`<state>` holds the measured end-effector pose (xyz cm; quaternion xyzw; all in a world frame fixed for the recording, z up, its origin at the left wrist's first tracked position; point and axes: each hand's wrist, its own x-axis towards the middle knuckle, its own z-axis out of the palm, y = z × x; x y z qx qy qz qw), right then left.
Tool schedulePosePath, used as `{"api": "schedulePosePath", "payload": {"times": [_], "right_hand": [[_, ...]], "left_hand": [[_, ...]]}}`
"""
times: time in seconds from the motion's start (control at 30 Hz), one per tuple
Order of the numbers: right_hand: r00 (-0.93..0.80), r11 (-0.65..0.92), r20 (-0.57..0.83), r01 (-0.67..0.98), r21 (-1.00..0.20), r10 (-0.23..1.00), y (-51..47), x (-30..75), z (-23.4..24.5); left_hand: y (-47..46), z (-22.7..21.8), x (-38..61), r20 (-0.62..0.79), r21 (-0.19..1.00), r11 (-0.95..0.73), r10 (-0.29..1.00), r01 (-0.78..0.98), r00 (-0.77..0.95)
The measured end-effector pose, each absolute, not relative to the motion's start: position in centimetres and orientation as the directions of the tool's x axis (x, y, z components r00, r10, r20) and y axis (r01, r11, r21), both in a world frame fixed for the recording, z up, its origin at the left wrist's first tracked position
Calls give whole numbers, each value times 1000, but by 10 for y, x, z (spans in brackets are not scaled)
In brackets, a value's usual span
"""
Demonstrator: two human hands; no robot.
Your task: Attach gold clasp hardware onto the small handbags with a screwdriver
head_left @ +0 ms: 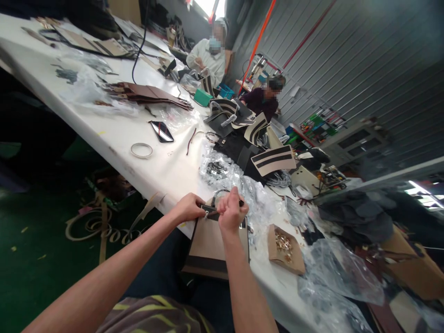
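A beige bag with dark bands [207, 240] stands at the table's front edge, partly over my lap. My left hand [189, 207] is closed on its upper left corner, thumb and fingers pinching the dark top band. Beside those fingers sits a small metal fitting [206, 214] on the band. My right hand [231, 210] is a fist around a slim tool [212, 213], which looks like a screwdriver. Its thin shaft points left toward the fitting, and a dark handle end shows past the fist. Whether the tip touches the fitting I cannot tell.
A small cardboard box [291, 267] of gold-coloured hardware stands to the right, near plastic bags [340, 268]. Ahead lie metal parts in clear plastic [217, 169] and striped bag pieces [274, 160]. A tape roll [141, 150] and phone-like object [161, 131] lie left. Two people [208, 58] sit beyond.
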<state>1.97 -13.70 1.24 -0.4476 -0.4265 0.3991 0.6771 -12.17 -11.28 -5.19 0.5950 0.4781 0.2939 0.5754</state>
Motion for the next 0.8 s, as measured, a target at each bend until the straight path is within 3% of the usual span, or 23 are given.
{"api": "schedulePosePath", "payload": {"times": [0.1, 0.23, 0.47, 0.53, 0.7, 0.8], "right_hand": [[291, 201, 123, -255, -946, 949, -134, 19, 19], [276, 69, 1, -238, -969, 961, -119, 16, 13], [223, -321, -381, -262, -910, 898, -71, 14, 4], [210, -268, -320, -244, -932, 924, -77, 14, 10], [334, 194, 110, -231, -953, 936, -117, 15, 24], [356, 250, 195, -117, -961, 914, -129, 13, 17]], "left_hand": [[-113, -53, -120, -194, 964, 108, 909, 243, 369], [-113, -53, -120, -207, 958, 113, 907, 262, 367], [-109, -54, -119, -207, 956, 103, 899, 275, 385], [-108, -53, -120, -212, 959, 109, 888, 261, 408], [-106, -53, -122, -202, 961, 94, 880, 261, 429], [-106, -54, -124, -195, 965, 93, 879, 247, 434]]}}
